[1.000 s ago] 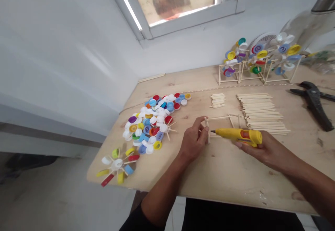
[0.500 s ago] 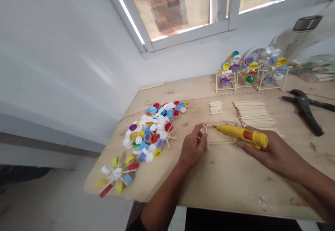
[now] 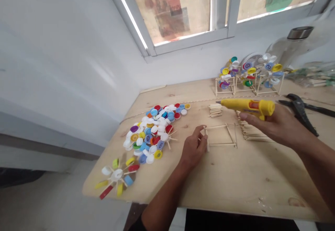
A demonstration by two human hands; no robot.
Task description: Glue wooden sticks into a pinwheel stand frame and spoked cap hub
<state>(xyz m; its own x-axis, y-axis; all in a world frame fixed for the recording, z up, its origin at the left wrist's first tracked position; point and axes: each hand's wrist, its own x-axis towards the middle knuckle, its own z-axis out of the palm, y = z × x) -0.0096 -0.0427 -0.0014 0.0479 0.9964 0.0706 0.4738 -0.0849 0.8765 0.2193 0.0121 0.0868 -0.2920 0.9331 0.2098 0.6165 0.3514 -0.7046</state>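
Yellow hot-glue gun (image 3: 247,107) sits gripped in the right hand (image 3: 274,124), raised above stacked sticks (image 3: 252,135), while the left hand (image 3: 193,147) pinches a corner of the stick frame (image 3: 220,127) on the tabletop (image 3: 235,185).

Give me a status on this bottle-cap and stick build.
Done: three stick stands carrying cap wheels by the wall, plus a loose cap wheel on the plywood table. In hand: the left hand holds a rectangular stick frame, and the right hand holds a yellow glue gun above it. Left: a heap of loose bottle caps and stacks of sticks lie on the table.
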